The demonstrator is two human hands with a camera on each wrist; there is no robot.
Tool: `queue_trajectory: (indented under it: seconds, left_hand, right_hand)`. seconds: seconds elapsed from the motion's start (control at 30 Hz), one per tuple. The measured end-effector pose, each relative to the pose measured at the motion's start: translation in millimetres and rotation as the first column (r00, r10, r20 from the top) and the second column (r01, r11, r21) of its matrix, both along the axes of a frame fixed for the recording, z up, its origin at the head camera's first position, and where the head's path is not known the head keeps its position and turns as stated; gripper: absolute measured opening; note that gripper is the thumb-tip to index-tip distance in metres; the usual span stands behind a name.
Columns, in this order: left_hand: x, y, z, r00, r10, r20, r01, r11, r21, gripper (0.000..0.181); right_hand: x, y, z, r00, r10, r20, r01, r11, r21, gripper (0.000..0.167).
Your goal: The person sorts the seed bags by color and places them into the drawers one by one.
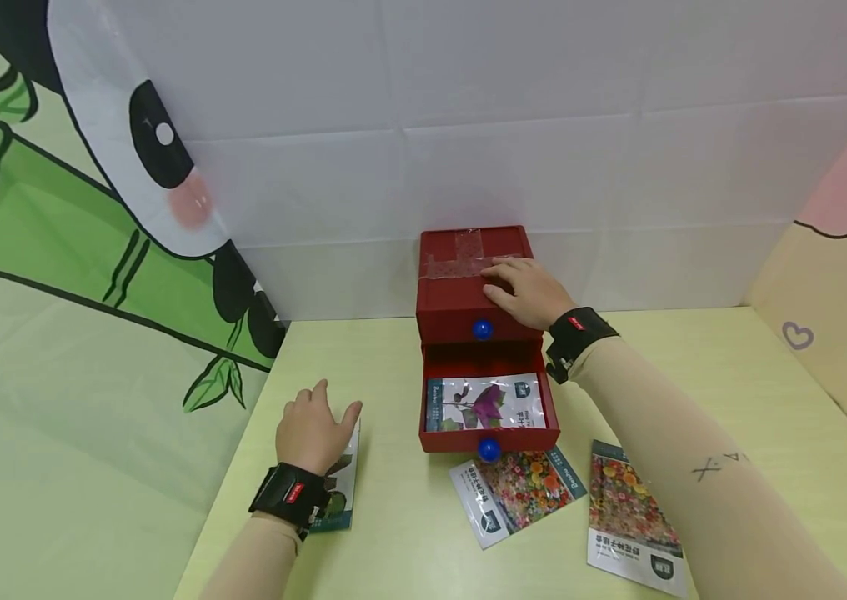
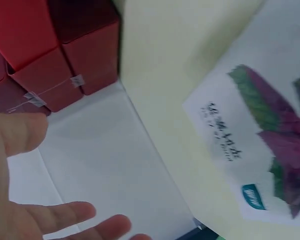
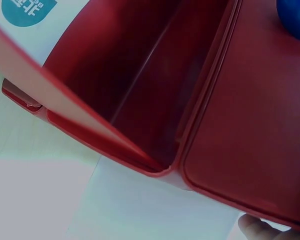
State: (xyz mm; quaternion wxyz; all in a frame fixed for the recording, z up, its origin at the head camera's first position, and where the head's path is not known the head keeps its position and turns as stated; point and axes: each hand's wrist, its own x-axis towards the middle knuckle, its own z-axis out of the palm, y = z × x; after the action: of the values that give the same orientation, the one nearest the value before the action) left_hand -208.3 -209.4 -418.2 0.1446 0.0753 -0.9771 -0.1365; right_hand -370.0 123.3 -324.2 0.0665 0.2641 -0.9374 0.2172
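Observation:
A red box with two drawers [image 1: 461,304] stands against the back wall, clear tape across its top. Its lower drawer [image 1: 442,440] is pulled out and holds a white seed packet [image 1: 479,408] with a purple plant picture. My right hand [image 1: 528,292] rests on the right side of the box's top, fingers slightly bent. My left hand [image 1: 311,433] is spread above a seed packet [image 1: 341,492] at the left, gripping nothing. In the left wrist view that packet [image 2: 285,135] shows purple and green leaves. Whether the left hand touches it, I cannot tell.
One flower seed packet [image 1: 521,496] lies in front of the open drawer, partly under it. Another [image 1: 629,517] lies to the right, partly hidden by my right forearm. Blue knobs [image 1: 489,451] stick out from the drawer fronts. A printed cloth wall [image 1: 333,192] rises behind the table.

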Motion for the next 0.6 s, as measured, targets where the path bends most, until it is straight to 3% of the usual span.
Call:
queue_trajectory:
  seconds: [0.27,0.6]
  left_hand:
    - [16.6,-2.9,-22.0,0.987,0.099,0.130,-0.098,0.995,-0.019,0.082]
    - [31.2,-6.2,-46.9,0.939,0.209,0.275,-0.210,0.977,-0.025,0.079]
  right_hand:
    - [0.1,0.4,0.2,1.000,-0.008,-0.001,0.008,1.000,0.001,0.045]
    - [0.2,0.1,-0.3,1.000,-0.010,0.000,0.010,1.000,-0.003,0.045]
